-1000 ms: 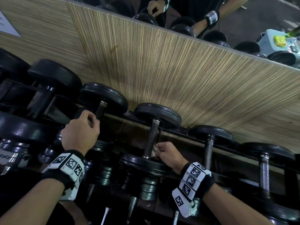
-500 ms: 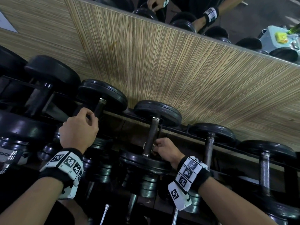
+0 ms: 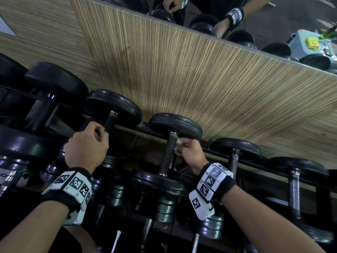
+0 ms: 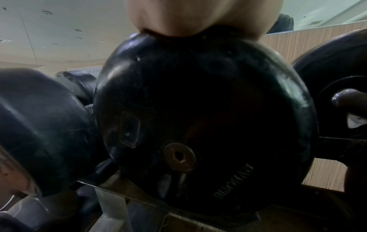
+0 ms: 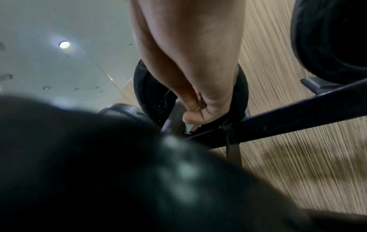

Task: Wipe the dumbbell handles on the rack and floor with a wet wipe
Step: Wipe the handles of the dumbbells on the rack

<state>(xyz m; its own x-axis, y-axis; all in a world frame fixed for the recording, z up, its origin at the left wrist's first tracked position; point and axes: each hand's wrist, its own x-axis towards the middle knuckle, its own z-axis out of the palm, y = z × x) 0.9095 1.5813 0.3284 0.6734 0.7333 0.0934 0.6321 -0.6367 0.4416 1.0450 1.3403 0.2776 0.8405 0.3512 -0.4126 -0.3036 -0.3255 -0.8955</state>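
A person leans over a rack (image 3: 215, 156) of black dumbbells set against a striped wood-grain wall (image 3: 182, 73). The right hand (image 3: 191, 152) pinches a crumpled white wet wipe (image 3: 178, 143) between curled fingers and thumb and holds it against the upper end of a metal dumbbell handle (image 3: 168, 152), just below that dumbbell's far weight (image 3: 176, 126). In the right wrist view the same hand (image 5: 198, 87) reaches down to the handle, a scrap of the wipe (image 5: 189, 127) showing below the fingertips (image 5: 190, 118), with the rack's dark crossbar (image 5: 298, 120) just to their right. The left hand (image 3: 86, 145) is on the neighbouring dumbbell to the left; its fingers are curled around that dumbbell's handle (image 3: 109, 120), just short of the rear weight (image 3: 113, 106). The left wrist view is filled by the round end face of that dumbbell's near weight (image 4: 204, 122), a bolt at its centre, with the heel of the hand (image 4: 198, 15) on its upper edge. Both wrists carry bands printed with black-and-white square markers (image 3: 76, 185). More dumbbells lie on a lower tier beneath the hands.
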